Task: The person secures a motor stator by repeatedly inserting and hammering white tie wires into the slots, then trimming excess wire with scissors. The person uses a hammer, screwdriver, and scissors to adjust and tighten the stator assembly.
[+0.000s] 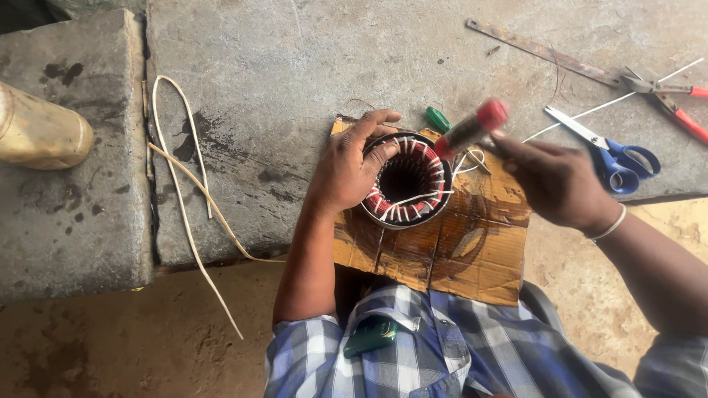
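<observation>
Shirt: a blue and white checked shirt [442,354] filled the bottom of the head view, nearest the camera, with a small green object [370,335] tucked at its chest pocket.
Cardboard: a stained brown cardboard sheet [457,254] lay just beyond the shirt, hanging over the near edge of a grey stone slab [295,74].
Stator: a round motor stator [407,180] stood on the cardboard, its open bore facing up, ringed by red windings with white strips between them.
Left hand: the left hand [346,173] was cupped over the stator's left rim, fingers curled across the top edge, thumb at the winding, gripping it.
Right hand: the right hand [557,180] was clenched around a tool handle; a pale bangle circled the wrist.
Tool: a dark-handled tool with a red end [472,129] was blurred, raised just above the stator's right rim; whether it touched the windings could not be told.
Green handle: a green-handled tool [438,118] lay just behind the stator, partly hidden.
Cord: a pale looped cord [184,169] trailed across the slab's left part and down over its edge.
Scissors: blue-handled scissors [616,155] lay right of the hand.
Pliers: red-handled pliers [667,96] lay further right, near a flat rusty metal strip [542,51].
Bottle: a yellowish bottle [40,133] lay on a separate block at far left.
</observation>
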`<state>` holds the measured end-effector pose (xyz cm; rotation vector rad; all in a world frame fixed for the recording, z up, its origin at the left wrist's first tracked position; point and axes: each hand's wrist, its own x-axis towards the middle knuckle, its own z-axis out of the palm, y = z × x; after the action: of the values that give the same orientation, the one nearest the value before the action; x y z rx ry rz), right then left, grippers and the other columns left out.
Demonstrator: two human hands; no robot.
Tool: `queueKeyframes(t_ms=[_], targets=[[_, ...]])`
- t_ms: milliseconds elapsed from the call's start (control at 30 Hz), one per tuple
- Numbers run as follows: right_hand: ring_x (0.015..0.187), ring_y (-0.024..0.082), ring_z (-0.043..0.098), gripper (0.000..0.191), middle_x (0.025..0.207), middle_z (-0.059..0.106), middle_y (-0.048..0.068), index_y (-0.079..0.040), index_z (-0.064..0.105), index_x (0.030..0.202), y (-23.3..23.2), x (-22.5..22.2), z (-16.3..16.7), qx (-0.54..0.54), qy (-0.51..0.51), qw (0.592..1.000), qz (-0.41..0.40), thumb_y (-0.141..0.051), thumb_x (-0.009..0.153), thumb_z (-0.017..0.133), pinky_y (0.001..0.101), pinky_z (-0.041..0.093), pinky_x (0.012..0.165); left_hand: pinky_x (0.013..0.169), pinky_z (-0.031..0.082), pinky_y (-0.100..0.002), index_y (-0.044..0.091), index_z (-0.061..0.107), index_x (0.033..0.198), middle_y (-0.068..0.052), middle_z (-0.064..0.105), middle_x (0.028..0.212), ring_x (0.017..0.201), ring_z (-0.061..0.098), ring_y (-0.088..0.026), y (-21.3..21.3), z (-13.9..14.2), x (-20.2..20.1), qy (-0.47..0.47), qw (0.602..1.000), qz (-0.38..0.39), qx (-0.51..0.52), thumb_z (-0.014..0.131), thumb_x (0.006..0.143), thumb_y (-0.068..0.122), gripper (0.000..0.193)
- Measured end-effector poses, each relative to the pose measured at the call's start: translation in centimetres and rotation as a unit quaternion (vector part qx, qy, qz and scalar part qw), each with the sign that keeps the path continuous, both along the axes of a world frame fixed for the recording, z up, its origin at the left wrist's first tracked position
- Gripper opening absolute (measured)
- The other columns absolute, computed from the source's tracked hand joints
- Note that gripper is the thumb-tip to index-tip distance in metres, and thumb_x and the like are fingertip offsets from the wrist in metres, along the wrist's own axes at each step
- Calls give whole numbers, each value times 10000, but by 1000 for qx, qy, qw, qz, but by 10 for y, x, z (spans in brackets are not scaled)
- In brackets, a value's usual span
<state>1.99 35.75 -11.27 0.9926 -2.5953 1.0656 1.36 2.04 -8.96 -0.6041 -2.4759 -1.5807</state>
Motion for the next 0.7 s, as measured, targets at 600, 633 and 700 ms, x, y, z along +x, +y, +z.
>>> queueKeyframes(t_ms=[600,633,700], targets=[[979,270,703,332,1164,723,103,-205,724,1245,-37,-76,-17,188,199,947,-167,-249,916,729,381,595,870,899,626,-340,91,607,1321,-107,786,1142,1053,769,-196,9,-19,5,-35,999,19,33,679,1009,138,324],[1010,282,692,275,1212,706,126,-156,738,1259,-48,-74,-16,142,83,978,-132,-253,1002,756,410,587,916,889,627,-340,90,608,1319,-107,787,1134,1034,771,-195,10,-20,5,-35,999,22,33,672,1008,141,321],[907,232,705,514,1145,706,68,-205,554,1421,-73,-75,-15,133,-273,944,-130,-355,965,737,406,578,854,869,629,-339,90,610,1316,-106,790,1119,998,775,-193,10,-21,5,-36,999,27,29,658,1007,147,317]])
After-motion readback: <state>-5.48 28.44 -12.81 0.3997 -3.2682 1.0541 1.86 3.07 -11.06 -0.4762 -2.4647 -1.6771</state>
